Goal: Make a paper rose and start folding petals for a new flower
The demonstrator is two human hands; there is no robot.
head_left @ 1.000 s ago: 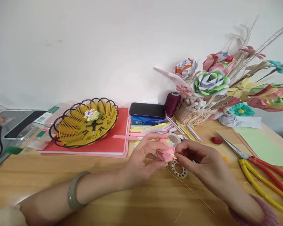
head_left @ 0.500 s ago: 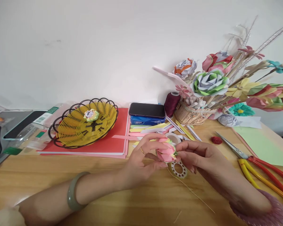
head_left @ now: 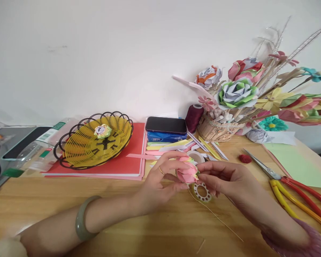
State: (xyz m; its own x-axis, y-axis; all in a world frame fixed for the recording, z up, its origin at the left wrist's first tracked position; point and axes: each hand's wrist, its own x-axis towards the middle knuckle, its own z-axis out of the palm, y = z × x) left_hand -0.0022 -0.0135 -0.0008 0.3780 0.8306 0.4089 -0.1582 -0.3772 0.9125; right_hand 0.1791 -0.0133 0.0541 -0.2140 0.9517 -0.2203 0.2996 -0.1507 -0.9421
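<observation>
A pink paper flower (head_left: 186, 174) with yellow and green edges is held up above the table in front of me. My left hand (head_left: 163, 176) is closed around it from the left, thumb below and fingers over the top. From the right, my right hand (head_left: 221, 177) pinches the flower's edge between thumb and fingertips. A thin pale thread (head_left: 216, 216) runs from under the flower down across the table. Just behind and below the fingers lies a roll of tape (head_left: 202, 192) with a white, holed core.
At left, a yellow woven basket (head_left: 77, 148) with a small paper flower rests on red paper (head_left: 133, 162). Behind are a phone (head_left: 166, 125), paper strips (head_left: 173, 146), and a maroon thread spool (head_left: 194, 117). Scissors (head_left: 273, 173), yellow-handled pliers (head_left: 280, 198) and a flower arrangement (head_left: 238, 94) stand right.
Both hands stay on the flower and keep almost the same pose. The whole view has shifted very slightly; the thread and tape lie as before.
</observation>
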